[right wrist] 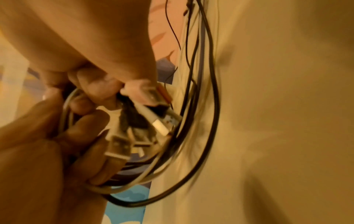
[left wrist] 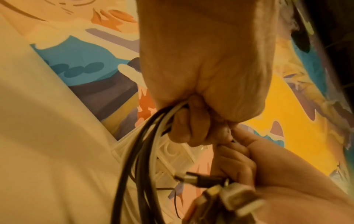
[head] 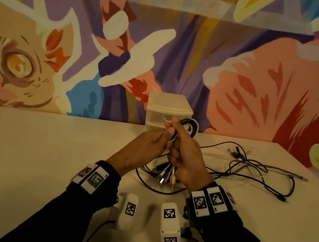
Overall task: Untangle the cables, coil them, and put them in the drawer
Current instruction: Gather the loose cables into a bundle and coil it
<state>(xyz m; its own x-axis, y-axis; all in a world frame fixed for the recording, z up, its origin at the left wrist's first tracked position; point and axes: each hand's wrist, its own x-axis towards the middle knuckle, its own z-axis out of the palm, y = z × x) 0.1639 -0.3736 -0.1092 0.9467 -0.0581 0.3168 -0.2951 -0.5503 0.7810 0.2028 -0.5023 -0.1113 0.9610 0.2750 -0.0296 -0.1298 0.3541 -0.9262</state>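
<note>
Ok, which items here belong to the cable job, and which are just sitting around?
Job:
- cable bundle, gripped by left hand and right hand
- loose cables tangled on the table
- drawer unit, drawers closed

Lying about:
- two white tagged blocks near the wrists
- table
- wall mural

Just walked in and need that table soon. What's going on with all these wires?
A person is tidying cables. Both hands hold one bundle of black and white cables above the table: the right hand grips it with the plugs hanging below, and the left hand pinches it near the top loop. More loose cables lie tangled on the table to the right. The small plastic drawer unit behind the hands looks closed.
</note>
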